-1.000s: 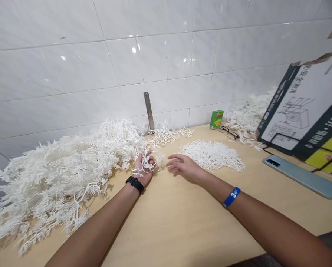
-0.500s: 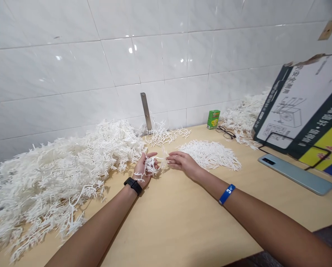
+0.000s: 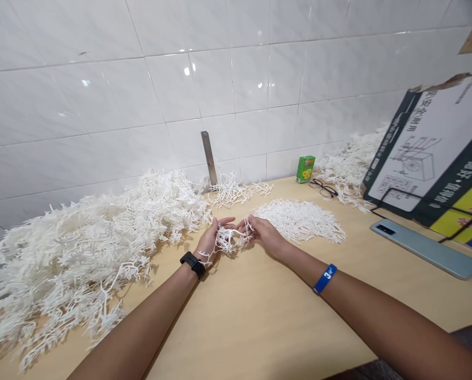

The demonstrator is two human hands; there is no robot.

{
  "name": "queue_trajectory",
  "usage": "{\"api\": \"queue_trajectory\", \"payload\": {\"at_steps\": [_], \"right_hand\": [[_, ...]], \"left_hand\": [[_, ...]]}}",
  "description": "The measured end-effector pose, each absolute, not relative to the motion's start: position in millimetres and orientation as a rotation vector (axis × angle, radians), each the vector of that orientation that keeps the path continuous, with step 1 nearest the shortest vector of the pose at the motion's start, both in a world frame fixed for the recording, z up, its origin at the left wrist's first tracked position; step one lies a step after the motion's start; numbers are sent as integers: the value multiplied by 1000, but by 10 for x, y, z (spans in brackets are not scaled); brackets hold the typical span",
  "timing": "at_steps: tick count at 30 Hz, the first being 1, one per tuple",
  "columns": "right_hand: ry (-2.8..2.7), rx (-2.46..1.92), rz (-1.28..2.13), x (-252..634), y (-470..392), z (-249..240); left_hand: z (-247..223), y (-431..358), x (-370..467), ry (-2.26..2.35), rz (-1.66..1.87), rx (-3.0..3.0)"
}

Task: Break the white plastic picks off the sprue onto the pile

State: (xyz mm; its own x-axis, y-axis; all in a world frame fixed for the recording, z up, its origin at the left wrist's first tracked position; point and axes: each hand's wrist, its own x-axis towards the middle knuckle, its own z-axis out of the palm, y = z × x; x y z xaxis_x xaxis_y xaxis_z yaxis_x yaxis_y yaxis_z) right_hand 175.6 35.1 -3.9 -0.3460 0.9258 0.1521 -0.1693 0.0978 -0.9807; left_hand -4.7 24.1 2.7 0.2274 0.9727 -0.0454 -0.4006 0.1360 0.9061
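A tangled white branched piece [image 3: 225, 240] lies across the palm of my left hand [image 3: 209, 243], whose fingers curl under it. My right hand [image 3: 264, 234] pinches the right end of the same white strands between thumb and fingers. Both hands are close together over the wooden table [image 3: 236, 311]. To the left spreads a large heap of white branched pieces [image 3: 89, 237]. Just beyond my right hand is a flat pile of small white pieces [image 3: 302, 219]. A smaller white cluster [image 3: 233, 191] sits behind my hands.
A metal strip [image 3: 209, 158] stands against the tiled wall. At the right are a green box [image 3: 305, 169], glasses [image 3: 323, 188], more white pieces [image 3: 348, 163], a large printed carton [image 3: 425, 153], a black wire frame [image 3: 421, 196] and a phone [image 3: 425, 248].
My right hand has closed on the strands beside my left hand, where its fingers were apart before. The tangle in my left hand has shifted slightly right.
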Motion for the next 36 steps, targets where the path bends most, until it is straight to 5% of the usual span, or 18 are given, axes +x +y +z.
{"api": "queue_trajectory", "payload": {"at_steps": [8, 22, 36], "right_hand": [[-1919, -634, 1398, 1729, 256, -78], [-1314, -707, 1798, 1697, 289, -55], [-1786, -874, 1272, 1649, 269, -114]], "left_hand": [[-16, 251, -20, 757, 1230, 1011], [-44, 203, 47, 703, 1037, 1174], [-45, 170, 34, 791, 942, 1490]]}}
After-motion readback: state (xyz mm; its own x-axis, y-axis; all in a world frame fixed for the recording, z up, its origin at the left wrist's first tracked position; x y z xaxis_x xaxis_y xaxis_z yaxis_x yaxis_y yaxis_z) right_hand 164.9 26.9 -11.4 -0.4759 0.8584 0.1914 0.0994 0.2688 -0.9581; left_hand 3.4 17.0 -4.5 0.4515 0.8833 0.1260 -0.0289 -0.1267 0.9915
